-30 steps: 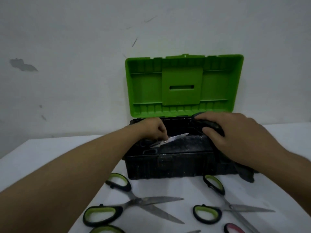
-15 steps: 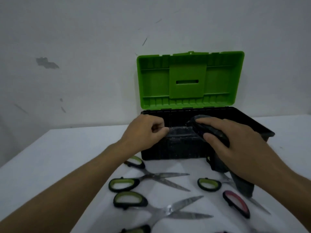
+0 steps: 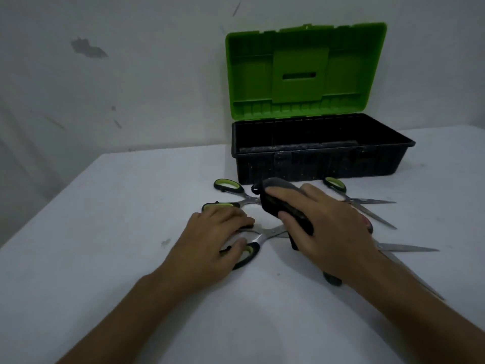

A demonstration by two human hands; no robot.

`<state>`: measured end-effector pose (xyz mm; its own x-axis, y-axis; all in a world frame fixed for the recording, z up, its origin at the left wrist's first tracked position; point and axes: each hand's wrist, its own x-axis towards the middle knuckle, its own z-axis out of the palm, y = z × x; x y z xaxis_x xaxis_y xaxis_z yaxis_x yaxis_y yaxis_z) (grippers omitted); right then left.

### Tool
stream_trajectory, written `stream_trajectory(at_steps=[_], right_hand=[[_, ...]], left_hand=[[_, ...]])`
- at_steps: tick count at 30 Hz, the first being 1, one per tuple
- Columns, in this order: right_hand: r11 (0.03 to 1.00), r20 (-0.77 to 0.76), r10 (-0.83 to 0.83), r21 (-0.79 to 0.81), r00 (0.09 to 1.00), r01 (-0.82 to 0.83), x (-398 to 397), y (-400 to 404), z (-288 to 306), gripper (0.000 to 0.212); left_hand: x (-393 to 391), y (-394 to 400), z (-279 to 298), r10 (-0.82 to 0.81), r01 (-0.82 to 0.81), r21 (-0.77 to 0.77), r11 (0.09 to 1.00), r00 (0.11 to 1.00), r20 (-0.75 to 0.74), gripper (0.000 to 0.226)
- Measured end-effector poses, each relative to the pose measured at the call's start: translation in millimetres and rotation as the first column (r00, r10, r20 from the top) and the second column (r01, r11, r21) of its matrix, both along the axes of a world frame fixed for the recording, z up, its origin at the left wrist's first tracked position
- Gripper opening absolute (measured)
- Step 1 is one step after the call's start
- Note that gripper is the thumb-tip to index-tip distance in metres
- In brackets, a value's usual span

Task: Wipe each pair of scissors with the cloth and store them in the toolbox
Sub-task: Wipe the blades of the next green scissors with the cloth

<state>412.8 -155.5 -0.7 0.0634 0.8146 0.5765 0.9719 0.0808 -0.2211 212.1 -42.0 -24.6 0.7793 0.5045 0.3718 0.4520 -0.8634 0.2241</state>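
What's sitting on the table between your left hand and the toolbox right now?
In the head view, one open pair of green-handled scissors lies between the left hand and the toolbox.

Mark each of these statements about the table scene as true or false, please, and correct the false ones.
1. The toolbox lid is closed. False: it stands open.
2. The right hand holds a dark cloth. True.
3. The left hand rests on the handles of a pair of scissors on the table. True.
4. All scissors are already in the toolbox. False: several pairs lie on the table in front of it.
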Motion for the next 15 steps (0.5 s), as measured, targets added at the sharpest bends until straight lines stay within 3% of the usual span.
stream_trajectory(at_steps=[3, 8, 15], right_hand=[[1.000, 0.003, 0.009, 0.014, 1.000, -0.009, 0, 0, -2, 0.046], [1.000, -0.006, -0.014, 0.014, 1.000, 0.015, 0, -1, -3, 0.047], [1.000, -0.012, -0.012, 0.024, 1.000, 0.013, 1, -2, -1, 0.045]], left_hand=[[3, 0, -1, 0.003, -0.003, 0.003, 1.000, 0.998, -0.058, 0.057], [8, 10, 5, -0.025, 0.022, -0.026, 0.999, 0.993, -0.116, 0.064], [11, 8, 9, -0.023, 0.007, -0.174, 0.985, 0.996, -0.088, 0.036]])
